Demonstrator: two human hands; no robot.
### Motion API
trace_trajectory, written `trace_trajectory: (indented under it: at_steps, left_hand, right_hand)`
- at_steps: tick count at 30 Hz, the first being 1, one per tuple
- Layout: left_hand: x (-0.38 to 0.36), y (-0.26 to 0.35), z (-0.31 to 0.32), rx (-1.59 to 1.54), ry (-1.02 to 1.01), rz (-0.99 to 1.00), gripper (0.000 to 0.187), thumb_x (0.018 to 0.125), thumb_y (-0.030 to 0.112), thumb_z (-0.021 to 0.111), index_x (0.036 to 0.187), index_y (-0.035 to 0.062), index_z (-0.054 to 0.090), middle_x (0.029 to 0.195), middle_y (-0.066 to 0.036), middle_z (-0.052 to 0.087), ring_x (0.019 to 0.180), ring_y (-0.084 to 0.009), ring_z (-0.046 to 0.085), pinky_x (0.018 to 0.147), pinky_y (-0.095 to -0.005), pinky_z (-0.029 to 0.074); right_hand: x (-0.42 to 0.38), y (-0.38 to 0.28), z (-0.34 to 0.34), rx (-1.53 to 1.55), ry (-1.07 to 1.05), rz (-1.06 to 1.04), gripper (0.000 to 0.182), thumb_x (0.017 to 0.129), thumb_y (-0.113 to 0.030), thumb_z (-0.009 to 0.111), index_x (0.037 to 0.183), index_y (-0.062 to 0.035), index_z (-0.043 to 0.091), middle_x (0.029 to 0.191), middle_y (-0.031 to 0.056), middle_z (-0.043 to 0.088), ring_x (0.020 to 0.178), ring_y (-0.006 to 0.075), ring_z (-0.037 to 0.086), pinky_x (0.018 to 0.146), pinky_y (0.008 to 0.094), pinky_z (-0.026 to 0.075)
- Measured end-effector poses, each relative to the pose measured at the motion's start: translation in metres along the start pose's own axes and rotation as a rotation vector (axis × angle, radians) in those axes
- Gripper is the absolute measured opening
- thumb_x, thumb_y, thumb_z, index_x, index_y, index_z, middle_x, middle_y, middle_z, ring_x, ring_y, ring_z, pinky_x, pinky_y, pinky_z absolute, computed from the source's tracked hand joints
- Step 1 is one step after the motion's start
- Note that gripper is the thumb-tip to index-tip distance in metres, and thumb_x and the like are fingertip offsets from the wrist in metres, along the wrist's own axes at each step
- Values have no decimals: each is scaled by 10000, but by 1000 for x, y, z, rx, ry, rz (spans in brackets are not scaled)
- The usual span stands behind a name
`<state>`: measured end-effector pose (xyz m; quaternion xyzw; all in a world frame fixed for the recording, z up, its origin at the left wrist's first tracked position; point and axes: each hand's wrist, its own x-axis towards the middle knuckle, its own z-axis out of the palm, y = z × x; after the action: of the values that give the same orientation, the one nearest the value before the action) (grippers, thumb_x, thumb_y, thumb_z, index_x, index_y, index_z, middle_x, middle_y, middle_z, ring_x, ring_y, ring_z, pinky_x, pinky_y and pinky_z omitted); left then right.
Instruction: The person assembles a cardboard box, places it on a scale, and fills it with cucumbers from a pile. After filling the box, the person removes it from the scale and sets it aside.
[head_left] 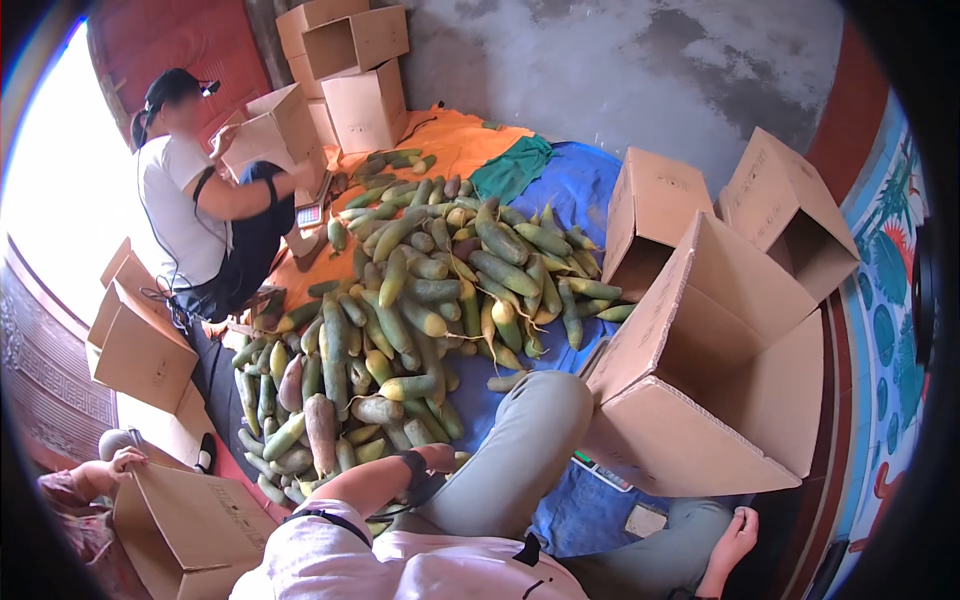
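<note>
My left hand [436,458] is beside my raised knee at the near edge of a big pile of long green radishes [410,290]. Its fingers are largely hidden behind the knee, so what they touch cannot be made out. My right hand [738,540] rests by my other thigh with fingers curled in and nothing visible in them. In front of it, a large cardboard box [690,440] stands with its flaps spread on a digital scale [602,474], whose edge shows underneath. A small pale block [645,521] lies between my legs.
Across the pile, a co-worker [190,200] squats, hands on a cardboard box [275,135] above another scale [310,214]. At lower left, another person's hand [125,462] grips a box [205,520]. More boxes [365,105] are stacked by the wall. Blue and orange sheets [470,130] cover the floor.
</note>
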<state>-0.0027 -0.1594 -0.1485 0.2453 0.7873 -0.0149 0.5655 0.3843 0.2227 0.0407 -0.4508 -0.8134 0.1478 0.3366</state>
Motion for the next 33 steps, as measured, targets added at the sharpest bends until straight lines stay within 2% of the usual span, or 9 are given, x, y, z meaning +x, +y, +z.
trace_trajectory:
  at_steps: [6,8,9,14,16,18,21,25,33]
  left_hand:
    - [-10,-17,-16,-117,88,68,295,777,295,576,756,14,663,654,-87,625,590,-200,603,540,-345,479]
    - [-41,-10,-27,-431,166,89,255,788,271,594,728,30,653,633,-46,610,564,-151,580,517,-314,468]
    - [-45,-10,-31,-454,178,67,226,803,249,602,732,39,645,629,-24,598,545,-120,553,507,-286,456]
    - [-48,-23,-46,-498,317,105,256,827,285,598,774,39,644,648,-14,596,534,-128,534,498,-290,435]
    - [-63,-20,-60,-504,426,206,258,840,279,590,756,39,635,617,-11,584,516,-128,525,497,-287,427]
    - [-80,-13,-71,-622,422,159,255,846,261,591,730,35,619,573,-11,559,491,-122,511,475,-285,403]
    - [-90,-12,-85,-1029,520,275,232,855,206,596,678,62,553,570,9,498,474,-94,448,428,-268,330]
    - [-116,5,-105,-1257,656,343,204,861,174,572,691,69,531,581,-1,487,451,-101,424,426,-259,326]
    - [-151,18,-140,-1316,844,506,257,884,182,533,660,58,521,570,-9,495,450,-117,473,438,-252,383]
  right_hand:
    - [-2,-1,0,-1,20,-6,146,870,-83,492,834,46,548,788,157,589,742,272,566,722,346,452]
    - [-2,-2,0,3,36,-11,143,870,-79,490,831,45,548,787,156,588,740,274,565,720,346,452]
    - [-2,-2,1,3,48,-22,139,869,-75,489,828,44,548,786,154,587,737,276,564,718,345,451]
    - [-3,9,5,20,60,-3,129,864,-66,489,822,44,543,785,151,579,740,274,558,721,341,448]
    - [-3,10,5,19,69,-8,126,862,-63,489,821,44,542,784,151,576,740,273,556,723,341,447]
    - [-4,12,4,39,61,7,129,847,-75,511,831,48,548,802,159,579,760,303,558,722,373,443]
    - [-5,9,3,25,71,8,124,845,-70,513,832,47,550,803,160,581,761,304,558,724,372,445]
    - [-5,7,2,26,75,11,117,842,-67,517,831,43,553,806,161,583,761,307,561,724,372,447]
    - [-4,8,4,19,75,-1,101,833,-63,525,830,32,561,806,160,586,756,308,568,703,366,451]
